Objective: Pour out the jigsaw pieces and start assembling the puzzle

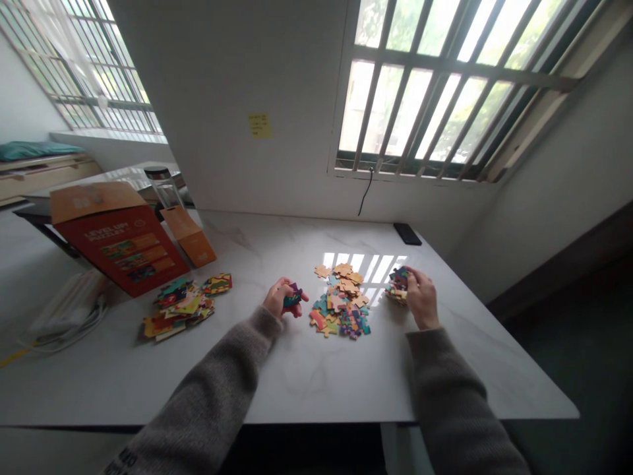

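Observation:
In my left hand (pixel 281 300) a purple and teal puzzle piece (pixel 293 294) is held between thumb and fingers, just left of the middle pile. My right hand (pixel 421 295) grips a dark blue puzzle piece (pixel 398 274) over a small stack of pieces (pixel 395 294) on the right; fingers partly cover it. Between my hands lies a loose pile of puzzle pieces (pixel 338 300), some with plain tan backs up, others with colored faces. A larger heap of colorful pieces (pixel 182 305) rests on the left, beside a smaller cluster (pixel 217 284).
A red and orange puzzle box (pixel 121 237) stands at the left, with a smaller orange carton (pixel 190 236) and a glass bottle (pixel 165 188) behind. A white power strip with cables (pixel 69 316) lies far left. A black phone (pixel 407 233) sits near the table's back right corner.

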The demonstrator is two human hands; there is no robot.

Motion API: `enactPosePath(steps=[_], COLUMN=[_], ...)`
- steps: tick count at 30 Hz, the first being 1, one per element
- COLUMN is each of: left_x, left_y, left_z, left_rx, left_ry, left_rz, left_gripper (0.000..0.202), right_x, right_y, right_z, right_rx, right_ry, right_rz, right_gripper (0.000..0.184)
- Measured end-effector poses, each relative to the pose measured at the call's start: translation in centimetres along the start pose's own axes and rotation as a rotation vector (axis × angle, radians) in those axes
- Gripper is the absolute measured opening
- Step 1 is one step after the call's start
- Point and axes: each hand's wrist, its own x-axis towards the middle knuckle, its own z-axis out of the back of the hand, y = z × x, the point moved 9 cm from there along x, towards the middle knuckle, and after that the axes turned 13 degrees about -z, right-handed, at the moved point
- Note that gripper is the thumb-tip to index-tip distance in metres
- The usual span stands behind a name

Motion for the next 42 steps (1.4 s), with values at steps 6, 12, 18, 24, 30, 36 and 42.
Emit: enactPosePath(steps=[6, 12, 18, 24, 30, 36, 42], left_x=[0.0, 0.0, 0.2, 0.2, 0.3, 0.9, 0.5], left_y=[0.6, 1.2, 1.6, 1.7, 0.6, -0.6, -2.0], left_z=[-0.3, -0.7, -0.4, 0.2, 1.4, 2.2, 3.9], left_rx=[-0.014, 0.02, 0.036, 0.109, 0.265, 0.302, 0.506], left_ry=[0.029, 0.041, 0.05, 0.003, -0.1, -0.044, -0.023], left_rz=[0.038, 0.054, 0.07, 0.049, -0.059, -0.126, -0.2], left_gripper=[0.03, 0.038, 0.044, 0.032, 0.017, 0.035, 0.036], right_x=[1.4, 1.1, 1.5, -4.7, -13.9, -13.2, -12.9], right_y=[-2.2, -2.7, -2.5, 4.8, 10.4, 10.0, 9.8], right_z=[0.3, -0.7, 0.8, -1.8, -9.6, -9.5, -9.2], right_rx=[-0.415, -0.61, -0.507, -0.332, -0.142, -0.113, -0.089], right_ry=[-0.036, -0.038, -0.107, -0.126, 0.372, 0.34, 0.336], right_rz=[0.034, 0.032, 0.03, 0.36, 0.718, 0.674, 0.654], right_gripper=[0.04, 0.037, 0.036, 0.028, 0.025, 0.021, 0.019])
